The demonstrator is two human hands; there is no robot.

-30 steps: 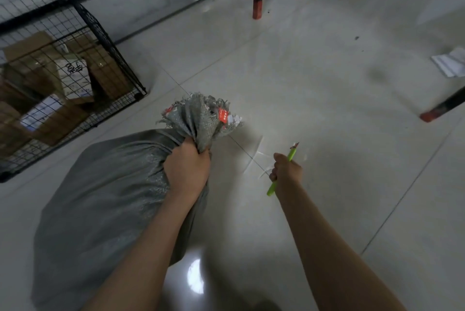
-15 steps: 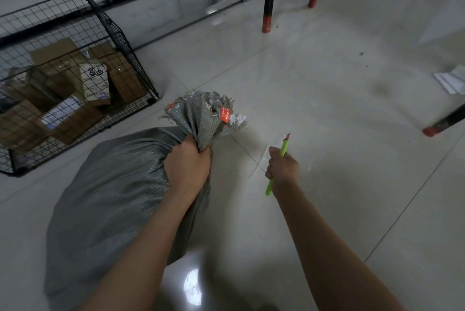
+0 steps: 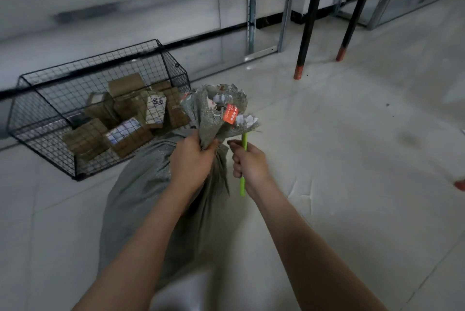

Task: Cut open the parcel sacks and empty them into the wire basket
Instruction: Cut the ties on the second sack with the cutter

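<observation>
Pale tiled floor (image 3: 352, 159) here, with a grey woven sack (image 3: 141, 197) lying on it. Its long axis runs from the person's feet away toward the wall, and the neck end is pulled up off the floor so the bunched mouth points up and away. There's a red tag (image 3: 230, 114) and some white paper scraps on that frilly mouth.

Left hand (image 3: 191, 162) has its fingers wrapped tight round the sack's neck, just under the ruffle. Right hand (image 3: 249, 164) is just right of the neck in a fist round a green cutter (image 3: 242, 185). The cutter stands near upright. Its bottom end sticks out below the fist and its top end goes up behind the ruffle, so I can't tell if the tip touches the sack.

Just past the sack's far-left side sits a black wire basket (image 3: 173, 66) with brown boxes (image 3: 125, 134) in it. Can't tell if sack and basket touch. Black table legs (image 3: 305, 34) with red feet are well beyond the sack to the right.
</observation>
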